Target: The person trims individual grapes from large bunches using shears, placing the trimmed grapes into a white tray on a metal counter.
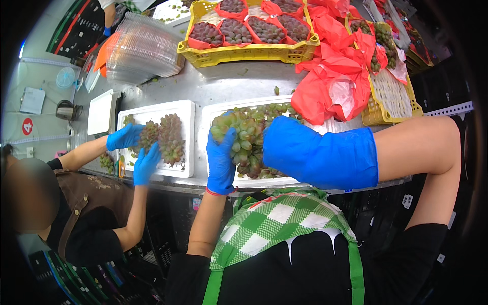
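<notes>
My left hand, in a blue glove, grips the left side of a large bunch of green-red grapes, its thumb on the near face. The bunch is above a white foam tray. Close against the bunch's right side is my right hand, in a long blue glove. Its back faces me, so its fingers and anything in them are hidden. More grapes lie in the tray behind and around the held bunch.
At left a co-worker's gloved hands handle grapes over another white tray, near orange-handled scissors. Behind are stacked clear plastic containers and a yellow crate of wrapped grapes. Red wrapping paper and another yellow crate are at right.
</notes>
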`<act>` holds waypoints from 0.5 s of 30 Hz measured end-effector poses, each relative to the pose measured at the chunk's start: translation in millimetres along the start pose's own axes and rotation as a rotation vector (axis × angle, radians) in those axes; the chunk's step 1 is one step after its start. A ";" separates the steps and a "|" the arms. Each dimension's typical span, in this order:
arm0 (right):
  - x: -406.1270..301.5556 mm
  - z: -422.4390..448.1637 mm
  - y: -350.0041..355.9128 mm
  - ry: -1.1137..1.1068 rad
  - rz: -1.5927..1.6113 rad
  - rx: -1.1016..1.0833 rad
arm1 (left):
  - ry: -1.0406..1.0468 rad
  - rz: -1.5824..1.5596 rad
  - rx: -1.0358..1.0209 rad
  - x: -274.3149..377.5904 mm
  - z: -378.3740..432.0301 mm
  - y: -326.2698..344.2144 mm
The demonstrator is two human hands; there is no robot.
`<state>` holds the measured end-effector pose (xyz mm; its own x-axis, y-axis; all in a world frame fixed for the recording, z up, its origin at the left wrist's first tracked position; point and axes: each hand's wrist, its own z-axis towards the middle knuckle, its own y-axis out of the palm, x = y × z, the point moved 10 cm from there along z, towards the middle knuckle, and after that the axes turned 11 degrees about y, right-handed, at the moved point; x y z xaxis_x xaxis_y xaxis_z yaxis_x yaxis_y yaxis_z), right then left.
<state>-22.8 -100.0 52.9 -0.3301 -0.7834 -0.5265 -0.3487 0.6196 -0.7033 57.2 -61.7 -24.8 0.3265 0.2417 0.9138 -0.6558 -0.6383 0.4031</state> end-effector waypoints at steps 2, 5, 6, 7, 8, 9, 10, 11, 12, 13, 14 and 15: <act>0.0 -5.1 -4.8 -0.012 0.039 0.005 | -0.019 -0.039 0.017 -0.4 -0.7 -1.4; -19.9 -22.4 -12.2 -0.229 -0.443 0.255 | -0.020 -0.088 0.012 0.0 -0.8 -2.8; -19.6 -22.9 -11.9 -0.225 -0.473 0.286 | -0.019 -0.102 0.006 -0.1 -0.6 -2.7; -19.4 -23.0 -11.0 -0.221 -0.504 0.318 | -0.017 -0.116 0.001 0.1 -0.7 -2.2; -18.6 -23.7 -10.7 -0.217 -0.535 0.349 | -0.010 -0.112 -0.001 0.9 -0.9 -2.2; -18.4 -25.8 -9.1 -0.229 -0.500 0.294 | -0.002 -0.109 -0.003 1.9 -0.7 -2.1; -17.9 -29.3 -7.8 -0.240 -0.465 0.238 | 0.007 -0.105 -0.004 2.9 -0.5 -2.1; -18.5 -31.3 -5.8 -0.251 -0.430 0.183 | 0.015 -0.098 0.012 2.9 0.1 -5.0; -16.0 -31.0 -3.3 -0.213 -0.547 0.196 | 0.020 -0.092 0.027 1.1 1.3 -8.4; -14.8 -31.8 0.4 -0.173 -0.664 0.209 | 0.025 -0.085 0.042 0.5 2.3 -11.1; -14.2 -32.3 0.1 -0.132 -0.734 0.244 | 0.021 -0.128 0.065 0.5 3.2 -12.6; -13.2 -33.2 0.1 -0.089 -0.803 0.278 | 0.018 -0.169 0.087 1.0 4.0 -13.6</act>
<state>-47.7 -88.0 75.7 -0.0010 -0.9879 0.1548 -0.2161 -0.1509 -0.9646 69.2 -55.7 -29.5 0.4146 0.3635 0.8342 -0.5308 -0.6480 0.5462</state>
